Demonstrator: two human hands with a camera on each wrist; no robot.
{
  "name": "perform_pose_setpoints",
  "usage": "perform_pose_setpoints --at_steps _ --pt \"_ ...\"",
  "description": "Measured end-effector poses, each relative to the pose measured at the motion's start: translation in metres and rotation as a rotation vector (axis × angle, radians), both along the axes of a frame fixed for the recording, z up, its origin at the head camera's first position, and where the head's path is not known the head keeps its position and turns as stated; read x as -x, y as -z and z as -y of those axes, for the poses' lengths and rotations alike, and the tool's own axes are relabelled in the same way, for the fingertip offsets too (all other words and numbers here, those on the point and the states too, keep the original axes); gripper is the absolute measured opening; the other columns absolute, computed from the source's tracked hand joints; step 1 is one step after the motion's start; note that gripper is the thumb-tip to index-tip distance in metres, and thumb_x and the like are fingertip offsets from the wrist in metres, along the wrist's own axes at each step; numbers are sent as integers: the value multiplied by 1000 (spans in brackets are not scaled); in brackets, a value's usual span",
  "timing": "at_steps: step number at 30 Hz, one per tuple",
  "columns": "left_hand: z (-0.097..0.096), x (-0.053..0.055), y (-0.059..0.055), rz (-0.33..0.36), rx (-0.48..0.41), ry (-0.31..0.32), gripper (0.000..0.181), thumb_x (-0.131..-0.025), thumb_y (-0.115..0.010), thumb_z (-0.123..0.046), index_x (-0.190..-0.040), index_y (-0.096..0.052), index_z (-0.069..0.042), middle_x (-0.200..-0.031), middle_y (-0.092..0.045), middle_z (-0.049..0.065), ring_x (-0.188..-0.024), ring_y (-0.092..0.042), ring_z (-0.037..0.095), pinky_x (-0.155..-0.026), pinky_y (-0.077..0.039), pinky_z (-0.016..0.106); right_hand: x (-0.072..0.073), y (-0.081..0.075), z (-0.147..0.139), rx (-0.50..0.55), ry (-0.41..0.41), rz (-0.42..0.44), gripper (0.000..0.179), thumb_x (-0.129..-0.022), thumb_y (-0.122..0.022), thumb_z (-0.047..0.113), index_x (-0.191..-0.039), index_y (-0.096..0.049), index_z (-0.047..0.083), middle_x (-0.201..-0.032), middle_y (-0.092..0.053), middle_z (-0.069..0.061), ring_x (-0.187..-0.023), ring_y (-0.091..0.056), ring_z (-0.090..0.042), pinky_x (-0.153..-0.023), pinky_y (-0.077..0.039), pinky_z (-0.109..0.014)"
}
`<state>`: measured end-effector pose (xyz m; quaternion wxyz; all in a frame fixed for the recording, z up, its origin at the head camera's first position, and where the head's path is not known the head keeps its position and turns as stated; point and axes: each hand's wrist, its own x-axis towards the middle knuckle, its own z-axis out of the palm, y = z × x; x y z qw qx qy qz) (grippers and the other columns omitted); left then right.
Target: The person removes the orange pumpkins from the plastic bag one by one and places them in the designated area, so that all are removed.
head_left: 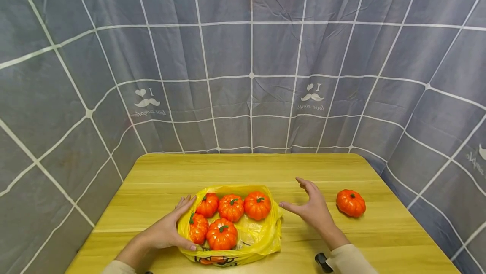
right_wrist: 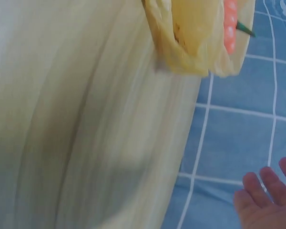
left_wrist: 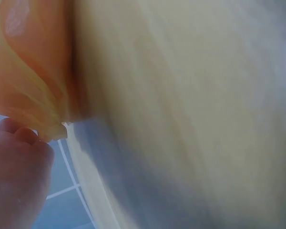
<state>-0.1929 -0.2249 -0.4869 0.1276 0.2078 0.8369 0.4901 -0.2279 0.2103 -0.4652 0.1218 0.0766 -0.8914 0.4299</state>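
In the head view, a yellow plastic bag (head_left: 258,240) lies with its mouth spread wide, and several small orange pumpkins (head_left: 222,234) with green stems sit inside. My left hand (head_left: 167,227) holds the bag's left side, thumb at the near rim and fingers toward the far edge. In the left wrist view, bent fingers (left_wrist: 26,136) touch the thin plastic. My right hand (head_left: 313,206) hovers just right of the bag, its thumb and fingers spread around nothing. Another orange pumpkin (head_left: 351,203) rests on the table, right of that hand.
The wooden table (head_left: 250,168) has a light yellowish grain. A grey curtain (head_left: 273,97) with white grid lines hangs behind it and along both sides. Dark wrist gear (head_left: 323,262) shows by the right sleeve (head_left: 349,259).
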Motion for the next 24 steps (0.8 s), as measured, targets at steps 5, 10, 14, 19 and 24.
perform_pose_setpoints --at_steps 5,10,14,19,24 --pt "0 1 1 -12 13 2 126 -66 -96 -25 -163 -16 -12 -163 6 29 -147 16 49 -106 6 75 -1 4 15 14 -30 14 95 -68 -93 45 -143 -52 4 -140 -54 -18 -128 -50 -37 -102 -42 -60" --pt "-1 1 2 -10 5 6 126 -66 -96 -25 -162 -16 -9 -164 6 28 -147 16 49 -106 6 75 -5 8 29 42 -55 32 92 -68 -94 43 -141 -55 3 -137 -57 -16 -125 -52 -36 -103 -42 -58" --pt "-3 0 2 -5 9 10 126 -67 -96 -26 -162 -16 -8 -164 6 28 -147 15 49 -107 6 74 -7 14 39 53 -73 46 90 -68 -94 41 -140 -57 3 -136 -58 -14 -125 -53 -35 -103 -43 -58" --pt "-3 0 1 4 2 0 126 -67 -96 -25 -162 -16 -10 -164 6 27 -147 16 49 -106 6 74 -7 18 51 49 -97 47 88 -68 -94 42 -138 -58 4 -135 -60 -11 -127 -52 -36 -104 -41 -59" --pt "-1 1 -1 8 0 0 126 -67 -96 -24 -163 -16 -11 -164 6 28 -146 17 49 -106 7 75 -4 24 60 52 -102 74 87 -67 -94 42 -137 -59 4 -135 -59 -13 -128 -51 -38 -106 -39 -59"
